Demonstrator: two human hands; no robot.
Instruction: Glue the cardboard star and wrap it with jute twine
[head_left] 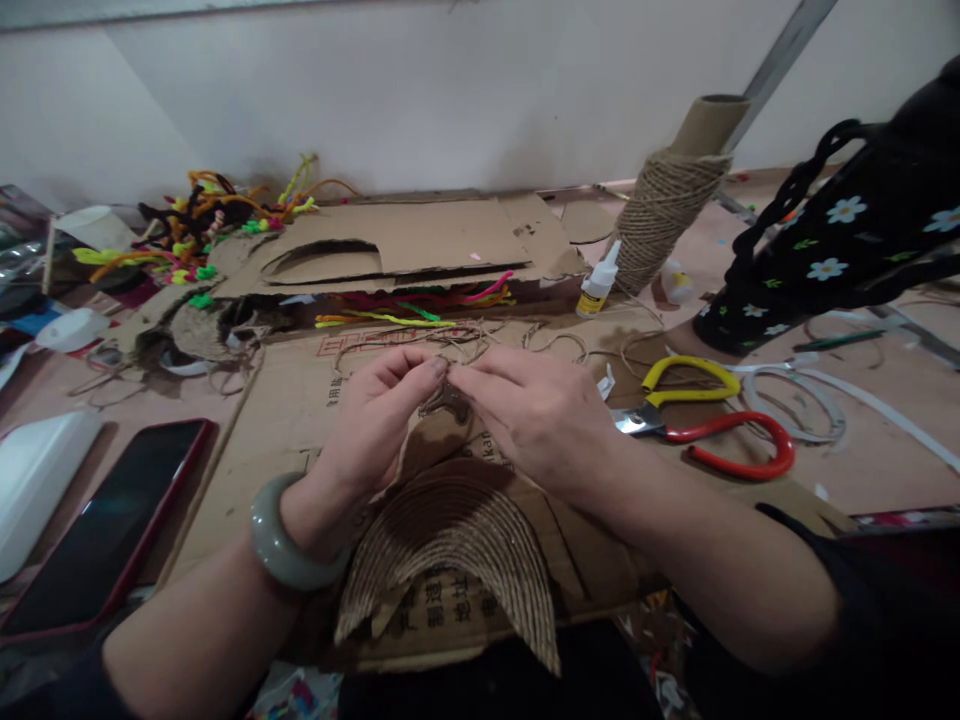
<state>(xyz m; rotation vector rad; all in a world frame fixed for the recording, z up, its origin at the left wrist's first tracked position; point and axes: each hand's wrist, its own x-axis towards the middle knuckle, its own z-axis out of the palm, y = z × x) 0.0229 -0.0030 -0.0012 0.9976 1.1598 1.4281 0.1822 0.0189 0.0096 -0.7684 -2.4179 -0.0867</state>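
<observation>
Your left hand (375, 410) and right hand (536, 415) pinch nearly closed on what looks like twine (448, 392); loose loops (474, 346) just beyond could snag, pulling it crooked.

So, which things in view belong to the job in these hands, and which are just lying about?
Likely in the job:
twine pinched by the left hand and right hand
coiled twine arch
cardboard sheet beneath
twine spool, scissors, glue bottle

Probably just lying about:
phone
white case
black flowered item
bright yarn pieces

Dim lt., soft shadow across twine arc (450, 510), edges w/ stretch + blur
</observation>
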